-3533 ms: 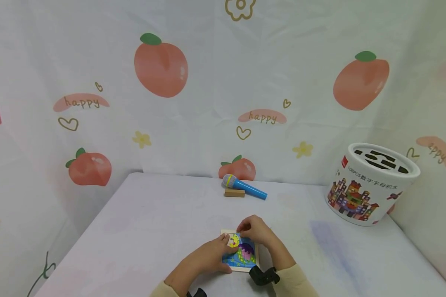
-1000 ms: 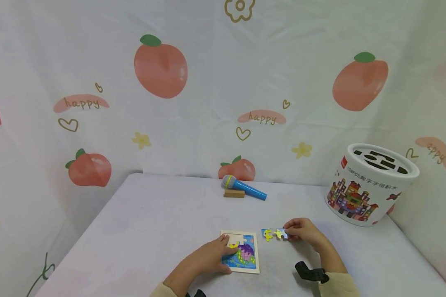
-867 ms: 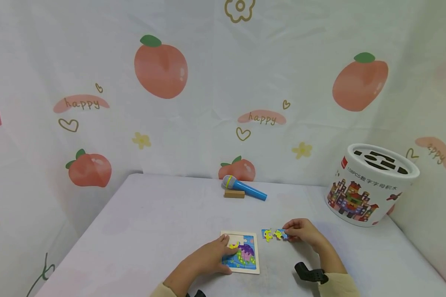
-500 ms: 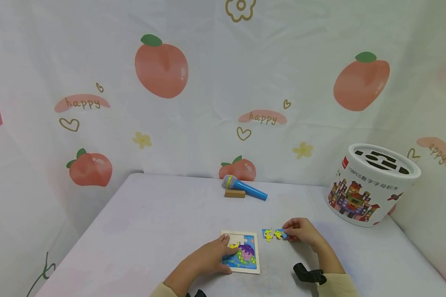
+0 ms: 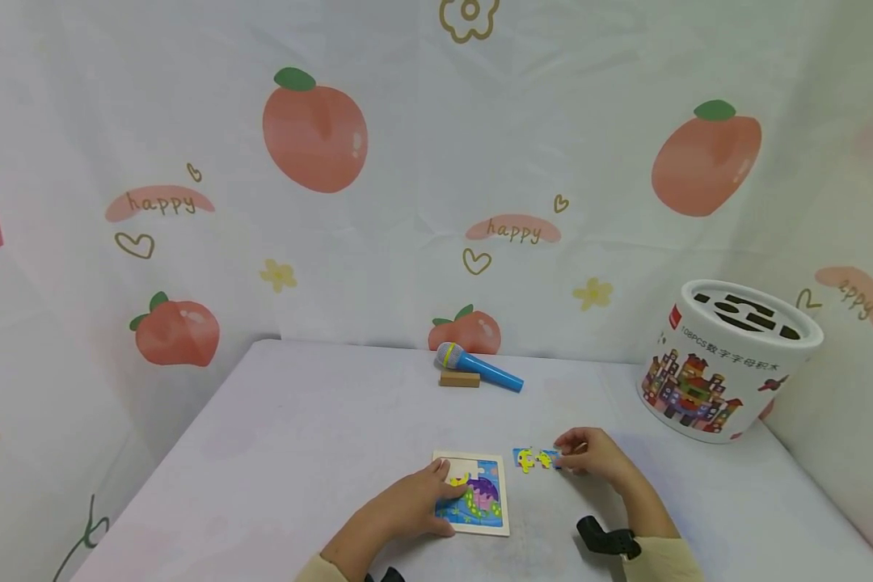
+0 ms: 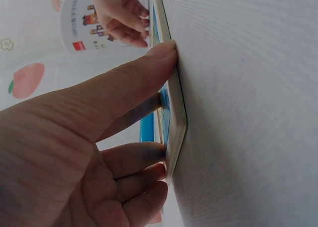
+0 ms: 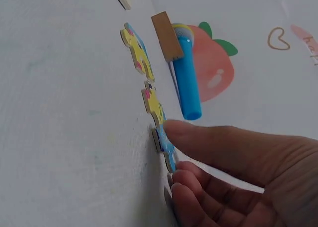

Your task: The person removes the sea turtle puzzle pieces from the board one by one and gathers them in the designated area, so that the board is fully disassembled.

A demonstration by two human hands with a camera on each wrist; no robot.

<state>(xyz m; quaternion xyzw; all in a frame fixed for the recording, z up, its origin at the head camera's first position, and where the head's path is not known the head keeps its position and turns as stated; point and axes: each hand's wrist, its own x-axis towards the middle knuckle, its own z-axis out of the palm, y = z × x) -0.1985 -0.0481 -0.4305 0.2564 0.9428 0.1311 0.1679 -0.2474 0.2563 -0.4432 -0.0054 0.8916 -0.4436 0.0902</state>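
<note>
A jigsaw puzzle in a pale wooden frame (image 5: pixel 473 532) lies on the table, its picture blue, purple and yellow. Bare wood shows in its upper left part. Across its left side rests my left hand (image 5: pixel 411 505); in the left wrist view the thumb (image 6: pixel 161 53) lies on the frame's edge and other fingers touch the picture and the corner. Right of the frame, a yellow-and-blue jigsaw piece (image 7: pixel 155 104) lies nearly flat, its right end pinched between thumb and fingertips of my right hand (image 5: pixel 600 457). Another yellow-and-blue piece (image 5: pixel 525 459) lies just left of it.
A blue toy microphone (image 5: pixel 487 372) and a brown wooden block (image 5: pixel 459 379) lie together at the back. A white tub (image 5: pixel 727 364) with slots in its lid stands at the back right. Behind the table hangs a peach-printed cloth (image 5: pixel 378 242).
My right hand has gone from the puzzle frame's top edge to the loose piece on the right. That piece, tilted a second ago, is now flatter. The left hand has stayed put.
</note>
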